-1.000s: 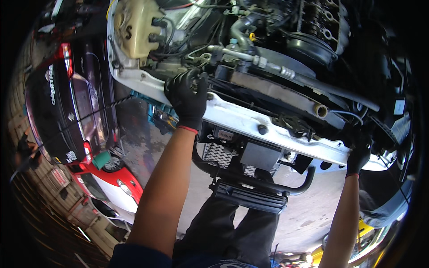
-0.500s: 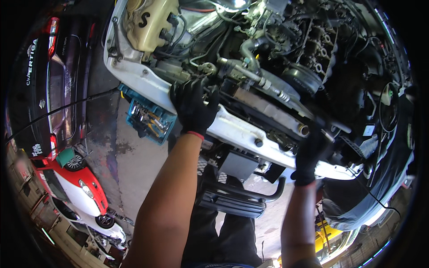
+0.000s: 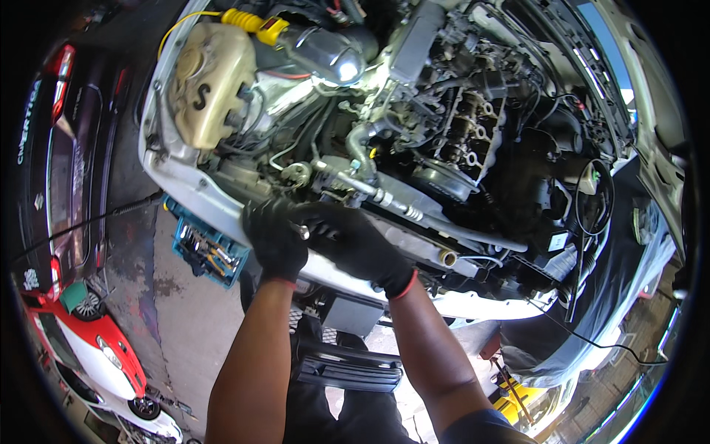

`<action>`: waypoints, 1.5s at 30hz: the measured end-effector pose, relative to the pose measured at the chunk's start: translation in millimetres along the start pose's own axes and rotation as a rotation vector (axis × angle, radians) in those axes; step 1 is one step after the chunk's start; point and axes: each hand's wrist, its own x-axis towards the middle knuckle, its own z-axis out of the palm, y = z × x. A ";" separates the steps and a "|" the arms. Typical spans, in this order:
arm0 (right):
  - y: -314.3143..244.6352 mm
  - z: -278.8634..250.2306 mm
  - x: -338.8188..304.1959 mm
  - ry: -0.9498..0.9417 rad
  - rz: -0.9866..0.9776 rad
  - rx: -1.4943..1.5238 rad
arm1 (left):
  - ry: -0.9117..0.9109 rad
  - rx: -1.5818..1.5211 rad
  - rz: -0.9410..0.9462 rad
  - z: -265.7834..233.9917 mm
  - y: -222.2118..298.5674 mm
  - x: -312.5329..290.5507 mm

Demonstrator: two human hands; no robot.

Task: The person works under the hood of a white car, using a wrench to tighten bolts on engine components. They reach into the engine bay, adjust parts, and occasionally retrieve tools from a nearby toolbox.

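Observation:
My two gloved hands meet over the white front crossmember [image 3: 458,305] of a car's open engine bay. My left hand [image 3: 275,240] is closed, its fingers curled; a small shiny metal end [image 3: 303,232] shows beside it. From the right, my right hand [image 3: 359,240] reaches across with bent fingers against the left one. What either hand grips is mostly hidden between the gloves. Just beyond them lie a silver pipe [image 3: 381,197] and the radiator top [image 3: 407,240] with its open brass-coloured neck [image 3: 447,257]. The cylinder head [image 3: 477,133] stands uncovered farther back.
A lit work lamp [image 3: 325,55] with a yellow handle lies near the cream reservoir [image 3: 214,81]. Below the crossmember, a teal toolbox [image 3: 177,209] holds tools. A grey cover [image 3: 584,311] drapes the right side. A dark car [image 3: 74,163] and a red-and-white car [image 3: 96,333] stand at left.
My right hand has moved left from the radiator's right end, where it held a metal bar tool, to meet my left hand. The view has shifted, bringing the work lamp fully in.

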 end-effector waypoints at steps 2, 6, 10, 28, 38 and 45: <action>25.3 -37.2 -3.0 0.133 0.013 -0.113 | -0.061 0.079 -0.068 -17.8 10.8 15.4; 74.6 -114.6 2.2 0.601 0.188 -0.632 | -0.059 0.016 -0.061 -21.5 15.8 20.0; 68.6 -109.2 27.9 0.366 0.282 -0.718 | -0.073 0.091 -0.034 -23.7 10.3 19.0; 135.5 -82.5 68.7 0.353 0.629 -0.613 | -0.055 0.041 -0.049 -23.3 10.9 18.6; 119.5 -99.4 86.3 -0.099 0.705 -0.780 | -0.013 0.072 -0.040 -19.6 4.5 17.7; 114.5 -100.4 104.1 -0.472 0.567 -1.215 | -0.040 0.032 -0.062 -20.6 13.3 20.7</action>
